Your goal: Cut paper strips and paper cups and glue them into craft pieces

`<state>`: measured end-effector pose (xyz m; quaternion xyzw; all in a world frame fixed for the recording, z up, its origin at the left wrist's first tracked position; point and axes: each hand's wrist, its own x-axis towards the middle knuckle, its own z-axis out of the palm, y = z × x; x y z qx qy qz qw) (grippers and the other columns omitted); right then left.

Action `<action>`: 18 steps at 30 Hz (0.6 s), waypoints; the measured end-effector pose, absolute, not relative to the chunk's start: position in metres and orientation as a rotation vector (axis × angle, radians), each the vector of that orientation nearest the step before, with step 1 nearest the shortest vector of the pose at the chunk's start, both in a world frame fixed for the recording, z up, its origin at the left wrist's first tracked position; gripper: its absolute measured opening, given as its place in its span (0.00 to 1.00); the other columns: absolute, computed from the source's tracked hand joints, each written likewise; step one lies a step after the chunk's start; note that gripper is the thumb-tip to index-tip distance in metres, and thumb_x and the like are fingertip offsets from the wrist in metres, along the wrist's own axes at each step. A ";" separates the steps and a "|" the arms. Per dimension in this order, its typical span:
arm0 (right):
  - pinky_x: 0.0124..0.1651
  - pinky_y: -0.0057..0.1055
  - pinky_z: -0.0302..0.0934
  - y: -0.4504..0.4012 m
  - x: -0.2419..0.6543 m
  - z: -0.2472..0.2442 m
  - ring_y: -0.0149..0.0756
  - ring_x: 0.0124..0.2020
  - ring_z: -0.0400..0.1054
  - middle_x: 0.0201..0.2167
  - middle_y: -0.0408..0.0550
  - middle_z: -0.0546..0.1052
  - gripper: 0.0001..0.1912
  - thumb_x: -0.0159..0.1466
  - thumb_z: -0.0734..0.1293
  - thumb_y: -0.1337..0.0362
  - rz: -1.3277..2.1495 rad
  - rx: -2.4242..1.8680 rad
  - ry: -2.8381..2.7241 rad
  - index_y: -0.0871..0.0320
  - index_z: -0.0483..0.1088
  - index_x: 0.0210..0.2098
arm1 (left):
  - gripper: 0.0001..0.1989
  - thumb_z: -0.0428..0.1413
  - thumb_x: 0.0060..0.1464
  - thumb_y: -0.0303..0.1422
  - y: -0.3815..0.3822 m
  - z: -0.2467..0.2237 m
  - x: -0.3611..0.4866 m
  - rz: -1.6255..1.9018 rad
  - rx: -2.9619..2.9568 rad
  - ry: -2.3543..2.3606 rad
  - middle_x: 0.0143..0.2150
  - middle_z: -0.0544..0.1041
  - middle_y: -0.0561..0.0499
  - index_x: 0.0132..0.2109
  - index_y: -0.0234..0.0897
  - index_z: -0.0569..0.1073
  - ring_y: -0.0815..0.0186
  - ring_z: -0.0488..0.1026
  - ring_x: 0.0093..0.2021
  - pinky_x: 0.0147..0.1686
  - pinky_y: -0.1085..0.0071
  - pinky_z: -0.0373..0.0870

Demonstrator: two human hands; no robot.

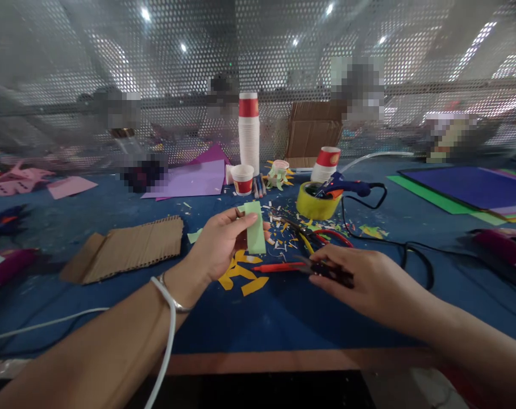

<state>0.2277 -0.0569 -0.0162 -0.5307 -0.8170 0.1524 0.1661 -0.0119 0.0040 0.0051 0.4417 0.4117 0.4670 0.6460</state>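
My left hand (224,236) pinches a folded strip of light green paper (255,230) between thumb and fingers, upright above the table. My right hand (347,264) is closed around a dark-handled tool with a short metal tip (324,270); its exact kind is partly hidden by my fingers. That tip points left, beside a red pen (279,267) on the table. Below my left hand lie several pointed yellow paper pieces (254,286). Just beyond my right hand is a tool with red and yellow handles (332,234), among paper scraps (281,241).
A stack of paper cups (249,145) stands at the back, near a cup decorated with paper (278,175). A blue glue gun (347,186) rests on a yellow tape roll (313,204), its black cord trailing right. Corrugated cardboard (134,250) lies left, coloured sheets (475,187) right.
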 end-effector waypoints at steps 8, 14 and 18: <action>0.35 0.36 0.66 -0.064 0.234 -0.009 0.42 0.36 0.74 0.37 0.50 0.79 0.11 0.66 0.65 0.62 0.357 -1.359 -2.606 0.55 0.73 0.47 | 0.08 0.65 0.51 0.33 0.012 0.004 -0.018 1.130 0.970 0.967 0.31 0.81 0.48 0.37 0.35 0.76 0.65 0.78 0.29 0.28 0.69 0.75; 0.41 0.43 0.67 -0.057 0.231 0.003 0.50 0.43 0.73 0.40 0.55 0.78 0.13 0.68 0.63 0.57 0.066 -1.255 -2.610 0.57 0.74 0.45 | 0.10 0.66 0.50 0.35 0.005 0.002 -0.012 1.067 1.061 0.962 0.31 0.80 0.50 0.37 0.35 0.76 0.67 0.75 0.27 0.27 0.72 0.72; 0.44 0.40 0.65 -0.040 0.213 0.017 0.45 0.42 0.72 0.39 0.54 0.78 0.12 0.70 0.61 0.60 -0.034 -1.121 -2.430 0.59 0.73 0.45 | 0.11 0.65 0.51 0.37 -0.002 0.001 -0.008 1.005 1.175 0.955 0.32 0.78 0.52 0.40 0.36 0.75 0.69 0.74 0.28 0.28 0.73 0.71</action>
